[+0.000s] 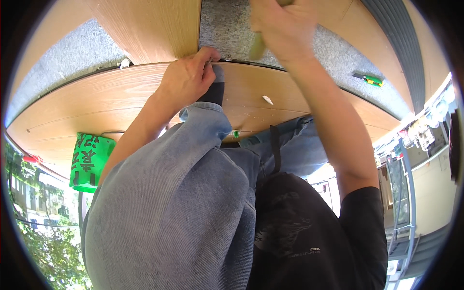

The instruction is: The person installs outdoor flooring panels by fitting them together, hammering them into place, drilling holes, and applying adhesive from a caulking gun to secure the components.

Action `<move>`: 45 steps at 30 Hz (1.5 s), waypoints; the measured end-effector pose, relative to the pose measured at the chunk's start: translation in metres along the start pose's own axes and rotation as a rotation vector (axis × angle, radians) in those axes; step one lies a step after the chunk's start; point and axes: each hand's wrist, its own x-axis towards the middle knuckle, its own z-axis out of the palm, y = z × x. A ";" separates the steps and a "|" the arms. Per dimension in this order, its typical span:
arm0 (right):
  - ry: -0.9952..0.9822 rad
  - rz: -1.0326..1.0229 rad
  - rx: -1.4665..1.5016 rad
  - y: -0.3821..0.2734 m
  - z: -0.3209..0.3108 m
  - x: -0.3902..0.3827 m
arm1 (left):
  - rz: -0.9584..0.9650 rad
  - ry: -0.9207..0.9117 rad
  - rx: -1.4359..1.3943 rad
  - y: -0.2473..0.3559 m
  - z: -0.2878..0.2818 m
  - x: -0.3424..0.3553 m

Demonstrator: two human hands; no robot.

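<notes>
My left hand (191, 77) is closed at the seam between a wooden plank (145, 24) and the wooden board (121, 92) below it, pinching something small that I cannot make out, just above my dark sock. A small metal piece (227, 58) sits on the seam to its right. My right hand (285, 26), slightly blurred, is raised higher at the top, closed on an olive-brown handle (257, 48) of a tool whose head is out of view. Grey, rough floor (227, 24) shows behind the seam.
A green and yellow utility knife (372, 80) lies on the grey surface at right, by a dark ribbed strip (401, 43). A white scrap (268, 99) lies on the board. A green bag (92, 162) is at lower left. My jeans-clad legs (169, 203) fill the lower middle.
</notes>
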 end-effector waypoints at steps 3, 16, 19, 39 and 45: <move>-0.335 -0.095 -0.584 -0.041 -0.030 0.001 | 0.046 0.074 0.007 -0.002 0.001 -0.003; -1.067 0.112 -1.324 -0.011 -0.071 0.002 | -0.012 -0.026 0.013 -0.004 0.001 0.000; -1.163 0.099 -1.392 -0.013 -0.061 0.011 | -0.029 -0.054 0.000 -0.002 -0.003 0.001; -1.005 0.149 -1.351 -0.044 -0.062 0.012 | -0.042 -0.048 0.008 0.009 -0.004 -0.002; -0.275 0.462 -0.475 -0.038 -0.119 -0.025 | 0.062 0.051 -0.234 0.024 -0.005 0.014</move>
